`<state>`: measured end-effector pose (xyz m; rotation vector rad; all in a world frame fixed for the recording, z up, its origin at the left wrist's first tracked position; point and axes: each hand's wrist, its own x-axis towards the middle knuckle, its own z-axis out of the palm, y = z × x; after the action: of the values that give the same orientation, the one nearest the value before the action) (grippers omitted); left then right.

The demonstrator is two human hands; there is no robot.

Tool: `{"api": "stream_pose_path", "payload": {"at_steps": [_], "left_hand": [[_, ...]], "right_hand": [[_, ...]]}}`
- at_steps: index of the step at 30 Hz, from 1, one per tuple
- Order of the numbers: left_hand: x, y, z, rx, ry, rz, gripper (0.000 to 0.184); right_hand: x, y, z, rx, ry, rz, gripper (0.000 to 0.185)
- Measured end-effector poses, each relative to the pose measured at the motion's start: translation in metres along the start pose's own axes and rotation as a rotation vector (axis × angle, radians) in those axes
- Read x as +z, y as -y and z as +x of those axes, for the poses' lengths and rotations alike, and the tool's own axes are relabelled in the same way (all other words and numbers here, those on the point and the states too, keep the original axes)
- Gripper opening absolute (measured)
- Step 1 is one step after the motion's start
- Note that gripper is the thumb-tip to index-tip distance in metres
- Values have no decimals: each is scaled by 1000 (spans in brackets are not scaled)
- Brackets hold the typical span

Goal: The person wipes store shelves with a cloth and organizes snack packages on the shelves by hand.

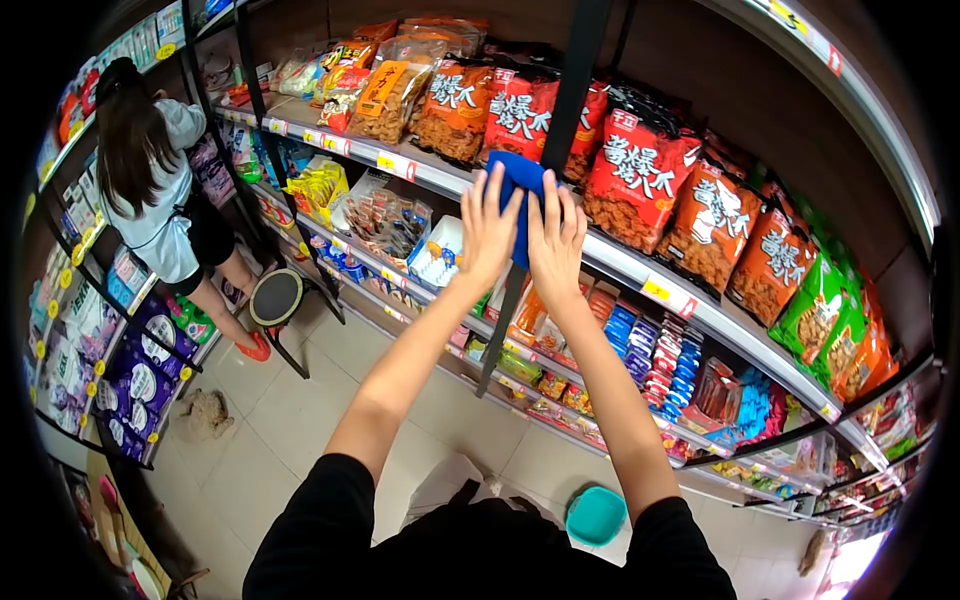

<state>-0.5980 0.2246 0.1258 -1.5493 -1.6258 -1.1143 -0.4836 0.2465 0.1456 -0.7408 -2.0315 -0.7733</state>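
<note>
A blue cloth (521,174) is bunched at the front edge of the upper shelf, beside the black upright post (577,85). My left hand (488,228) holds the cloth's left side, its fingers pointing up over the fabric. On the other side, my right hand (556,240) grips the cloth too, close to the left one. The fingertips reach the cloth's upper part, and the palms are turned away from view. Just behind the hands stand red and orange snack bags (516,112).
More snack bags (640,175) line the upper shelf, with price tags (657,290) along its edge. Packets and boxes (434,250) fill the lower shelves. A teal basin (596,516) sits on the floor by my feet. To the left are a round stool (277,298) and another person (150,170) facing shelves.
</note>
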Motion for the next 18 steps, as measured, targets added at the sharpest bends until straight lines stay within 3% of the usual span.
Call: {"api": "stream_pose_path", "payload": {"at_steps": [1,5,10,14,15,18], "left_hand": [[6,-3,-8,20,-19,61,44],[30,0,-41,-15,61,-229,41],[31,31,-36,191,176,-126,53],[40,45,-42,318,205,-51,52],[33,42,-37,358,185,58,54],[37,39,-36,345,199,-10,52]], "right_hand": [[5,7,-4,28,18,-21,46],[12,21,-28,66,157,-19,47],[32,31,-31,229,147,52,48],[40,47,-34,338,131,-300,47],[44,50,-36,383,73,-287,49],[42,61,-27,458,113,-83,49]]}}
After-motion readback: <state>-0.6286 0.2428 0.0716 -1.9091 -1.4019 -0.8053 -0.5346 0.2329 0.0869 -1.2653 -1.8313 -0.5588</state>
